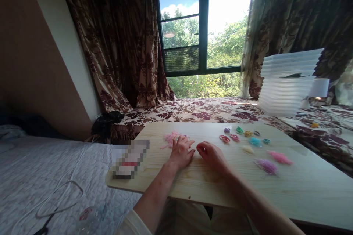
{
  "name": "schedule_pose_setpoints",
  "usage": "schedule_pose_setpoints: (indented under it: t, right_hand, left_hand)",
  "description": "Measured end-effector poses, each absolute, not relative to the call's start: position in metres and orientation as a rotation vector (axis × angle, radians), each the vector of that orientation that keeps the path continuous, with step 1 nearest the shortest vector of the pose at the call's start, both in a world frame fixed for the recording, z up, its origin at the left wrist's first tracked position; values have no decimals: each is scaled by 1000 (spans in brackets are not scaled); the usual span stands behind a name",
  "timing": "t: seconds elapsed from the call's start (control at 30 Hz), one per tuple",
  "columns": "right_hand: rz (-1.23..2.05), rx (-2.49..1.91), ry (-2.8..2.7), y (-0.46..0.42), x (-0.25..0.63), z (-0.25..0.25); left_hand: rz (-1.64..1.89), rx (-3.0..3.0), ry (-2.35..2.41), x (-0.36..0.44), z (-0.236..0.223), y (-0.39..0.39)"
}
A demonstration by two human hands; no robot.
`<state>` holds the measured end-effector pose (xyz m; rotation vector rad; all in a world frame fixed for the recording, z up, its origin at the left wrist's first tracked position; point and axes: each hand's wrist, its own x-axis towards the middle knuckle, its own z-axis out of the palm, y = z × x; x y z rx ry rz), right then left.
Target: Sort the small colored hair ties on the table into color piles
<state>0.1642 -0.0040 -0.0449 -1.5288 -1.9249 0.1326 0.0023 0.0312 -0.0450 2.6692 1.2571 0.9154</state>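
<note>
My left hand (181, 153) rests on the light wooden table (190, 185) with its fingers spread at the near edge of a loose pile of pink strands (169, 138). Just to its right, my right hand (211, 155) is closed in a pinch, thumb against fingers. Whatever it may hold is too small to make out. Beyond the right hand lie several small coiled bundles, among them a purple one (227, 130), a green one (239, 130), a red one (225, 139) and a turquoise one (255, 141).
Farther right lie a lilac bundle (266, 166), a pink bundle (280, 157) and a cream one (248, 149). A blurred-out flat object (131, 159) is at the table's left. A white ridged stack (286, 84) stands behind right. A bed with a white cable (72, 183) adjoins the left.
</note>
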Motion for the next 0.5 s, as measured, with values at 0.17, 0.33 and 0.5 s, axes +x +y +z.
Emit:
schedule_pose_setpoints:
  t: [0.17,0.33,0.5]
  right_hand:
    - [140,-1542,-1925,-3,165,-45]
    - [122,-1536,-1927,-2,166,-48]
    - [125,-1522,-1931,-2,167,-48]
  left_hand:
    - [876,2700,1245,2,-44,31]
    - [898,2688,1232,2,-44,33]
    - [915,2673,1242,1,-45,34]
